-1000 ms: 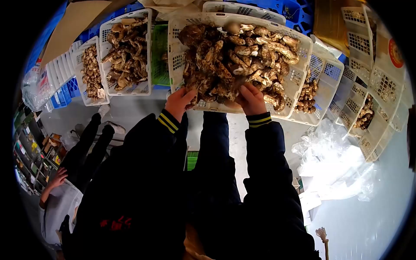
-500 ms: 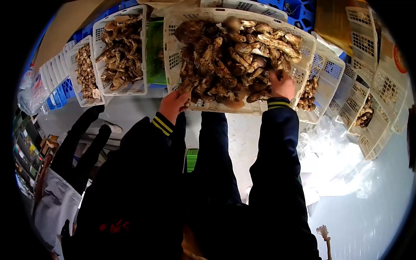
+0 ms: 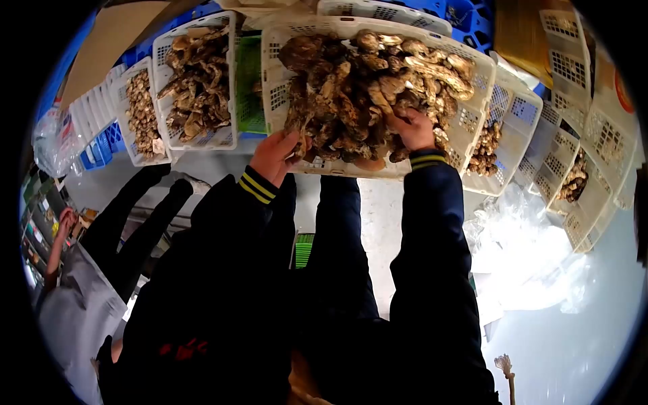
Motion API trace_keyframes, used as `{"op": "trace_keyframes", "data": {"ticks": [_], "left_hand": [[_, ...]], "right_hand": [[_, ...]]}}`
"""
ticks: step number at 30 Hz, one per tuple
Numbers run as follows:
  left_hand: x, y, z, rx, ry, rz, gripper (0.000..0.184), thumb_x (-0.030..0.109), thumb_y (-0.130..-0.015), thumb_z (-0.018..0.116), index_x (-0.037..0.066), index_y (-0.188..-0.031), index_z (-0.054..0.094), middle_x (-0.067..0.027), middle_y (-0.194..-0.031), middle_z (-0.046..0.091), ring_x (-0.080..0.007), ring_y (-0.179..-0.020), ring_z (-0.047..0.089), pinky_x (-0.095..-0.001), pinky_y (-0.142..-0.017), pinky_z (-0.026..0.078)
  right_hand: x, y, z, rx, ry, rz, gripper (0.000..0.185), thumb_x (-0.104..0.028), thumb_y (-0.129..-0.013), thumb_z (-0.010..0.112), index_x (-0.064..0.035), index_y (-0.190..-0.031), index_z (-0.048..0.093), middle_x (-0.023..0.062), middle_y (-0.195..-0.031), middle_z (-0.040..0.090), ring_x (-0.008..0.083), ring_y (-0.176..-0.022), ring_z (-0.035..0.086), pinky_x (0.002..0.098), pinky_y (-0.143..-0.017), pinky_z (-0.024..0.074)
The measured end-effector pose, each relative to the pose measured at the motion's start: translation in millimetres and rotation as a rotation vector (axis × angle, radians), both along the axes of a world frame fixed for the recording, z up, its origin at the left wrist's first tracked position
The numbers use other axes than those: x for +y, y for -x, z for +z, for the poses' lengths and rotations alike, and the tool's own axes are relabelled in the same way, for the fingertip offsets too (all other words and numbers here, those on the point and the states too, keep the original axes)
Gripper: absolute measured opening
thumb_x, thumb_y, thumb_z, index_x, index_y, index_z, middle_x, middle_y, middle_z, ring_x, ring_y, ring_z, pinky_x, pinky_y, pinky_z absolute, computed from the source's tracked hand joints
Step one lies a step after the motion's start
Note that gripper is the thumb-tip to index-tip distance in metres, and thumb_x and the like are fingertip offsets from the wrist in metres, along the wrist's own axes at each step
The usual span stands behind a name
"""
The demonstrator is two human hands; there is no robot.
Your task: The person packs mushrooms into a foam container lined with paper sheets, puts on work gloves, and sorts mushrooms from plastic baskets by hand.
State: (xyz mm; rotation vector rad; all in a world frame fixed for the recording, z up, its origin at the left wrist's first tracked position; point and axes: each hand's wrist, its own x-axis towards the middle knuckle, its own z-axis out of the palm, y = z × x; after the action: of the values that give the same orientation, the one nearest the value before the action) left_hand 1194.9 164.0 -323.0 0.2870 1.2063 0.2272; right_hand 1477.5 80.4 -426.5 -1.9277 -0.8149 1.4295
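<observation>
A large white plastic basket (image 3: 432, 174) in front of me is heaped with brown, dirt-covered mushrooms (image 3: 344, 101), long-stemmed and thick. At its near left corner, my left hand (image 3: 273, 156) has thumb and fingers closed around a mushroom (image 3: 304, 135). My right hand (image 3: 413, 128) reaches over the near right part of the heap. Its fingers are bent and pinch a mushroom (image 3: 382, 101), part of which the hand covers. Bare basket floor shows along the right end.
Left of the basket stand a green crate (image 3: 250, 88), a white basket of large mushrooms (image 3: 196, 145) and a narrower one of small mushrooms (image 3: 150, 160). More white baskets (image 3: 516, 128) line the right. Clear plastic wrap (image 3: 526, 250) lies nearer. Another person in a grey apron (image 3: 77, 310) is at left.
My right hand has moved left over the heap, from the basket's right side toward its middle. A dark round cap at the far edge is gone from view. My left hand stays at the corner.
</observation>
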Motion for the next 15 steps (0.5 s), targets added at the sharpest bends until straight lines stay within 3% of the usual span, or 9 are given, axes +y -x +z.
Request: {"op": "trace_keyframes", "data": {"ticks": [1, 2, 4, 6, 7, 8, 11, 13, 15], "left_hand": [[2.3, -1.4, 0.2, 0.013, -0.007, 0.014, 0.030, 0.028, -0.086, 0.051, 0.005, -0.105, 0.050, -0.0038, -0.098, 0.054, -0.0146, -0.088, 0.050, -0.0280, -0.074, 0.041], [5.4, -1.3, 0.0, -0.040, -0.023, 0.118, 0.029, 0.026, -0.087, 0.050, 0.005, -0.105, 0.050, -0.0047, -0.098, 0.054, -0.0158, -0.089, 0.050, -0.0298, -0.075, 0.041], [20.9, 4.5, 6.6, -0.110, -0.034, 0.331, 0.026, 0.023, -0.088, 0.047, 0.004, -0.106, 0.049, -0.0073, -0.099, 0.053, -0.0190, -0.093, 0.051, -0.0344, -0.078, 0.043], [40.7, 25.4, 6.8, -0.288, -0.092, 0.480, 0.026, 0.023, -0.086, 0.052, 0.006, -0.106, 0.049, -0.0068, -0.097, 0.052, -0.0200, -0.096, 0.049, -0.0341, -0.080, 0.042], [52.7, 35.5, 7.3, -0.317, -0.149, 0.558, 0.026, 0.022, -0.085, 0.054, 0.007, -0.105, 0.049, -0.0062, -0.097, 0.053, -0.0201, -0.096, 0.048, -0.0344, -0.080, 0.042], [66.0, 52.6, 8.8, -0.231, -0.216, 0.628, 0.024, 0.022, -0.084, 0.055, 0.008, -0.102, 0.050, -0.0054, -0.096, 0.053, -0.0196, -0.095, 0.047, -0.0351, -0.081, 0.041], [94.4, 101.0, 14.3, 0.045, -0.419, 0.812, 0.018, 0.018, -0.081, 0.060, 0.010, -0.096, 0.053, -0.0023, -0.091, 0.054, -0.0161, -0.085, 0.049, -0.0356, -0.074, 0.041], [106.7, 126.2, 25.3, 0.264, -0.560, 0.782, 0.015, 0.012, -0.079, 0.061, 0.010, -0.093, 0.055, -0.0008, -0.087, 0.057, -0.0126, -0.081, 0.051, -0.0303, -0.068, 0.042], [108.9, 135.5, 37.2, 0.404, -0.814, 0.649, 0.013, 0.007, -0.078, 0.061, 0.010, -0.091, 0.057, 0.0004, -0.085, 0.058, -0.0090, -0.077, 0.052, -0.0240, -0.063, 0.041]], "right_hand": [[-12.1, 1.3, -10.4, -0.035, -0.063, -0.054, 0.027, -0.019, -0.069, 0.070, -0.0015, -0.088, 0.064, 0.0048, -0.079, 0.064, 0.0085, -0.069, 0.057, 0.0225, -0.065, 0.0442], [-18.9, 0.4, -12.5, 0.274, -0.003, -0.192, 0.022, -0.012, -0.072, 0.068, 0.0005, -0.089, 0.063, 0.0029, -0.080, 0.063, 0.0091, -0.071, 0.056, 0.0221, -0.066, 0.0444], [-21.2, 1.5, 9.0, 0.427, 0.049, -0.337, 0.018, -0.002, -0.075, 0.062, 0.0025, -0.093, 0.061, 0.0039, -0.084, 0.062, 0.0105, -0.073, 0.056, 0.0220, -0.067, 0.0453], [-23.9, 1.2, 19.6, 0.473, 0.091, -0.385, 0.022, -0.005, -0.075, 0.064, -0.0004, -0.096, 0.059, 0.0022, -0.083, 0.061, 0.0084, -0.071, 0.056, 0.0202, -0.062, 0.0441], [-34.3, -0.3, 9.7, 0.477, 0.095, -0.443, 0.019, -0.007, -0.076, 0.064, -0.0039, -0.095, 0.060, -0.0020, -0.080, 0.060, 0.0042, -0.065, 0.052, 0.0172, -0.054, 0.0396], [-33.7, -0.2, 7.8, 0.491, 0.162, -0.429, 0.017, -0.010, -0.077, 0.063, -0.0072, -0.094, 0.061, -0.0064, -0.076, 0.057, 0.0013, -0.058, 0.047, 0.0156, -0.048, 0.0339], [-30.7, 5.4, 25.1, 0.482, 0.225, -0.496, 0.018, -0.016, -0.079, 0.061, -0.0086, -0.095, 0.059, -0.0069, -0.073, 0.055, 0.0034, -0.055, 0.044, 0.0179, -0.046, 0.0343], [-34.8, 8.3, 27.1, 0.656, 0.078, -0.500, 0.017, -0.011, -0.081, 0.056, -0.0064, -0.098, 0.058, -0.0030, -0.082, 0.057, 0.0059, -0.063, 0.049, 0.0206, -0.053, 0.0401], [-44.3, 13.4, 29.4, 0.999, -0.104, -0.498, 0.023, 0.000, -0.083, 0.045, -0.0004, -0.104, 0.054, 0.0078, -0.097, 0.057, 0.0192, -0.087, 0.054, 0.0296, -0.077, 0.0445]]}}
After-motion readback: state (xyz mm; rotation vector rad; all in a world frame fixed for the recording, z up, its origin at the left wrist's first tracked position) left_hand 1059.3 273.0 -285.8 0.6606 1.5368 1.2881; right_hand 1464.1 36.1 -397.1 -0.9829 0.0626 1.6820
